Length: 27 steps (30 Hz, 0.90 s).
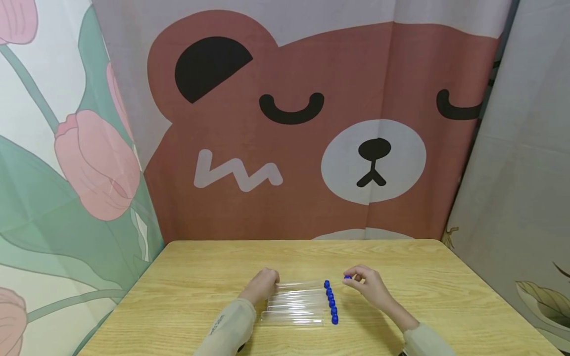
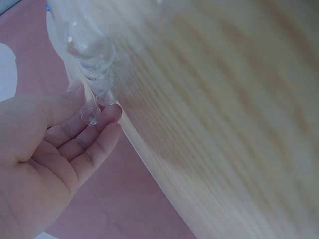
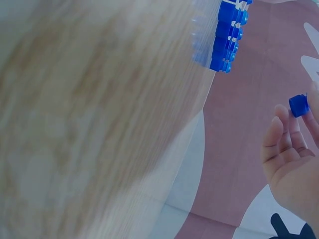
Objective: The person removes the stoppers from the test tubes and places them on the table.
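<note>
Several clear test tubes [image 1: 296, 313] lie side by side on the wooden table. My left hand [image 1: 262, 285] is at the left end of the farthest test tube [image 1: 300, 285]. In the left wrist view, thumb and fingers pinch that tube near its rounded end [image 2: 90, 116]. Just off the tubes' right ends runs a row of small blue caps [image 1: 331, 302], lined up from far to near. Right of this row, my right hand [image 1: 369, 288] holds a single blue cap [image 3: 299, 105] between thumb and fingertips, apart from the tubes.
The light wooden table [image 1: 200, 262] ends at a back edge against a curtain [image 1: 311, 207] printed with a bear. A tulip-patterned curtain [image 1: 58, 237] hangs at the left, and a pale curtain [image 1: 512, 198] at the right.
</note>
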Tool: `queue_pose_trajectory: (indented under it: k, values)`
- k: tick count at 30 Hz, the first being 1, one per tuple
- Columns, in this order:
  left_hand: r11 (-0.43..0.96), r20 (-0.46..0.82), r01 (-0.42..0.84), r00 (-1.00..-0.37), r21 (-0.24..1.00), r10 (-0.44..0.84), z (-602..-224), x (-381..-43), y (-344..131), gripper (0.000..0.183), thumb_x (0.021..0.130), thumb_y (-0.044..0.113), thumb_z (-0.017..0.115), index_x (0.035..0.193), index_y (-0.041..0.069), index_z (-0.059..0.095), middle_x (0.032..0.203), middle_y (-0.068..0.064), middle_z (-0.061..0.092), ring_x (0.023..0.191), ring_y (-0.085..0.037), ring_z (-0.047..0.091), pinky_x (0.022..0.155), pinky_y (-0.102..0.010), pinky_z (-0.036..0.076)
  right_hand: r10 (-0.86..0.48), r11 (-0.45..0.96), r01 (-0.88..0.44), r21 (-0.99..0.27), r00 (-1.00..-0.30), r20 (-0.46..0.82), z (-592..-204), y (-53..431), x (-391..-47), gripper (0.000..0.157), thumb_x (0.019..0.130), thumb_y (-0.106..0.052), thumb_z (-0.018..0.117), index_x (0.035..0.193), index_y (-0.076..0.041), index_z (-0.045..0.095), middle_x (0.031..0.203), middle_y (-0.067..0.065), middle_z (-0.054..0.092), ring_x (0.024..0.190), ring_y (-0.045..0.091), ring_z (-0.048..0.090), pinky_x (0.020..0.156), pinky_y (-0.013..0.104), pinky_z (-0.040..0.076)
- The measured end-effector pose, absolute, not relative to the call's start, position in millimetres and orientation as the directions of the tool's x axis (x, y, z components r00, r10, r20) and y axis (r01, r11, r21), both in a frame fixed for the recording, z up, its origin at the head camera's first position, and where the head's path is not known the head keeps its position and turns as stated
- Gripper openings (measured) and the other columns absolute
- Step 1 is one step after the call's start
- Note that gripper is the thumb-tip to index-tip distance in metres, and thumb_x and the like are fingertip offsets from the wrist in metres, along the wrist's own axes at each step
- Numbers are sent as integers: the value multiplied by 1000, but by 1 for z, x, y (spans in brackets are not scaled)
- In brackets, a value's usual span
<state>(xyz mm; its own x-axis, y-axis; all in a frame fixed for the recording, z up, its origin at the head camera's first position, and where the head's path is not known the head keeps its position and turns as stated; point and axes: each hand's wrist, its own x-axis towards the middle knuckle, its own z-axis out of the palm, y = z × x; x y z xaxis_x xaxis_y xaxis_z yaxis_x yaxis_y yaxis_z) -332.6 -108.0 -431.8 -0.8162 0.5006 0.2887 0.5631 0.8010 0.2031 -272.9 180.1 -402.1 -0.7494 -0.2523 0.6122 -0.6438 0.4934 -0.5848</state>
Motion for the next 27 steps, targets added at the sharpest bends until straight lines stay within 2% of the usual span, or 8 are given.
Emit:
queue_pose_trajectory:
  k: [10, 17, 21, 27]
  values:
    - [800, 333, 587, -785, 127, 523, -433, -331, -109, 9, 68, -2, 66, 67, 6, 63, 66, -1, 61, 60, -12, 55, 55, -24, 45, -263, 498, -656, -568, -738, 621, -396, 178, -267, 10, 75, 5, 66, 83, 2, 63, 77, 12, 59, 60, 15, 49, 47, 21, 40]
    - [810, 316, 576, -793, 111, 521, -431, -328, -109, 13, 70, -2, 65, 65, 9, 61, 64, 4, 57, 57, -8, 50, 52, -23, 43, -276, 505, -662, -554, -732, 623, -401, 180, -272, 10, 74, 6, 66, 83, 2, 63, 75, 11, 58, 59, 16, 49, 45, 20, 39]
    - [810, 309, 577, -793, 104, 526, -428, -326, -109, 12, 70, -2, 64, 66, 9, 63, 65, 3, 58, 58, -9, 51, 52, -23, 43, -281, 508, -655, -559, -740, 611, -416, 187, -285, 9, 76, 1, 67, 84, 0, 64, 76, 7, 59, 59, 13, 49, 45, 20, 39]
    - [801, 327, 593, -777, 88, 539, -431, -326, -110, 16, 69, -2, 65, 60, 10, 60, 60, 6, 53, 54, -7, 45, 50, -23, 41, -299, 495, -663, -562, -737, 606, -426, 192, -294, 10, 78, -7, 67, 86, -2, 64, 78, 3, 59, 62, 7, 49, 47, 21, 40]
